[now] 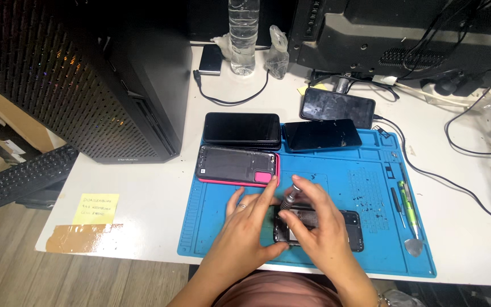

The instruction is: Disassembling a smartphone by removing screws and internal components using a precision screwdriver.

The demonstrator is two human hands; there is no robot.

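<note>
Opened phone [336, 227], on the blue mat [211, 227]: light, rigid, likely fragile inside; best held by its edges. Left hand [245, 227] steadies it; right hand [319, 227] pinches a screwdriver [292, 193].

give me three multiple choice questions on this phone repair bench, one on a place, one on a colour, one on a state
1. Where does the water bottle stand?
A. at the back of the table, near the monitor
B. on the blue mat
C. on the floor

2. What colour is the case around the phone lying back-up at the mat's top left?
A. green
B. pink
C. yellow

3. What is the state of the phone under the hands?
A. sealed in a box
B. opened, its inner parts showing
C. standing upright

Answers:
1. A, the bottle stands at the table's far edge, off the blue mat.
2. B, a pink rim shows round its edge.
3. B, the left hand steadies it while the right hand holds a screwdriver to the exposed inside.
</note>
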